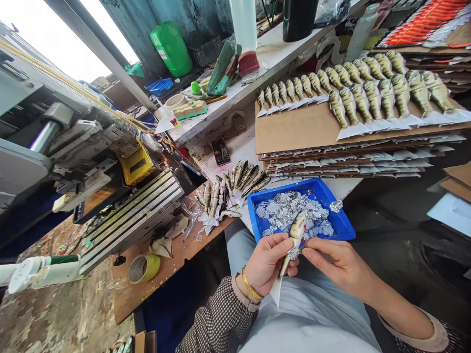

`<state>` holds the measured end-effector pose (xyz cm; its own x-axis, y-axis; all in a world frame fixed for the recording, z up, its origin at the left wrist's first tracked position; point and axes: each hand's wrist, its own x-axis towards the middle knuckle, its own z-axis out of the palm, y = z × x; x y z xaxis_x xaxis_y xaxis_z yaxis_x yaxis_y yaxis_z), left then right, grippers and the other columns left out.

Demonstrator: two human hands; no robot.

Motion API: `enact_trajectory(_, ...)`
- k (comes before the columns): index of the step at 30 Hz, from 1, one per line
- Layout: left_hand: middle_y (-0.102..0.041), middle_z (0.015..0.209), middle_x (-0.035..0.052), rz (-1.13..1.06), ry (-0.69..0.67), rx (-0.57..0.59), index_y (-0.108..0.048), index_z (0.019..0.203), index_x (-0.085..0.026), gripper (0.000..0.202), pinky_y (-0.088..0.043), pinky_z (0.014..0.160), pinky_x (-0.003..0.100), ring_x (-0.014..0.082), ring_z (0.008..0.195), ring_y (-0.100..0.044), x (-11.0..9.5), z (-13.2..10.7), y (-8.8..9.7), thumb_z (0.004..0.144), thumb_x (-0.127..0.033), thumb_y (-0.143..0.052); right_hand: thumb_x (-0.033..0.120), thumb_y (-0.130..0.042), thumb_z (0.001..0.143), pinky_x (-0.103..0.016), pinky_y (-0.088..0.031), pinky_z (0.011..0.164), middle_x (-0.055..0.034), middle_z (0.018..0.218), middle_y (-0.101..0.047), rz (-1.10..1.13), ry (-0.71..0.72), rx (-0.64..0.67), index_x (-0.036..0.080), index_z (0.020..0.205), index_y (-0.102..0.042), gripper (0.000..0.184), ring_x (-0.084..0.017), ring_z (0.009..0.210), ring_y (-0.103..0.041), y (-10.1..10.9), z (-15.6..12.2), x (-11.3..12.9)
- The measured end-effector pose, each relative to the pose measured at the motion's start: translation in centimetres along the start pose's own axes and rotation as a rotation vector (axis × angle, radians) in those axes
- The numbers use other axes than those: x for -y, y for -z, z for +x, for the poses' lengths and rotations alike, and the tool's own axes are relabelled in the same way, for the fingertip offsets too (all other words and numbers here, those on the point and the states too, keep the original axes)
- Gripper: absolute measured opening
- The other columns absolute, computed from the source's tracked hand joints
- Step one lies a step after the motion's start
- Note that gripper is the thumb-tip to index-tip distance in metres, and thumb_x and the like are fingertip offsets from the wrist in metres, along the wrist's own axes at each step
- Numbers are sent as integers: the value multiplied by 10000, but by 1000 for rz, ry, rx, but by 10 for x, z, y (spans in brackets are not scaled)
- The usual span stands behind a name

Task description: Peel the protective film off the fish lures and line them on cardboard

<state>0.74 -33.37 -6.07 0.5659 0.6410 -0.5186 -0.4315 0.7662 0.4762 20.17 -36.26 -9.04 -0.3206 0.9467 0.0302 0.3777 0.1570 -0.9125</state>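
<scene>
My left hand (271,257) is closed round a fishing lure (297,225), painted like a small fish with dark bars and a red mark. The lure points up and away, and a white tab (276,290) sticks out at its tail end. A crumpled bit of silver foil (293,253) lies against the lure's middle by my left fingers. My right hand (340,264) is pinched closed just right of the foil; what its fingertips hold is too small to tell. Just beyond both hands sits a blue tray (346,230) with many silver foil pieces (294,211).
Left of the tray lies a pile of similar lures (217,193). Stacked cardboard sheets (290,130) carrying rows of larger lures stand at the back right. A machine with a slotted metal bed (128,220) and a tape roll (144,268) are on the left. A shelf (221,105) runs behind.
</scene>
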Motion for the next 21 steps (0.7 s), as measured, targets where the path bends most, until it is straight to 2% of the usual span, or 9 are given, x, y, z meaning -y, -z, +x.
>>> enact_trajectory(5,-530,660,-4,10,8,-9,-645,857,-113,340,-311,468,172,48,527,-445,-2,0,-1,745,-349,-862,412,-457,1067,-259,-389,580,18,700,-564,-4,-4,2,209,825,-620,356,-136,628,-489,2,2,0)
enact_trajectory(9,-533,672,-12,19,-6,-27,-638,871,-118,379,-298,468,168,49,537,-457,-1,0,-1,720,-367,-879,403,-432,1078,-250,-355,545,43,649,-488,-42,14,11,215,787,-545,363,-122,576,-431,-1,2,1)
enact_trajectory(13,-532,678,-19,32,-25,-63,-626,843,-117,412,-287,468,166,47,539,-474,2,2,-1,694,-392,-894,366,-405,1093,-241,-353,553,52,648,-487,-108,56,-1,220,790,-496,349,-113,563,-449,-7,0,4)
enact_trajectory(18,-538,654,-25,76,-45,-124,-612,827,-123,446,-289,465,165,34,504,-444,4,4,-3,679,-433,-897,438,-494,1063,-252,-340,542,57,637,-501,-277,179,-149,218,842,-508,312,-120,539,-481,-17,-2,3)
enact_trajectory(21,-529,660,-33,73,-65,-145,-614,843,-124,462,-280,464,164,26,501,-425,6,5,-5,672,-442,-901,444,-503,1058,-265,-345,561,45,650,-526,-374,204,-215,217,842,-518,314,-133,561,-519,-22,-3,1)
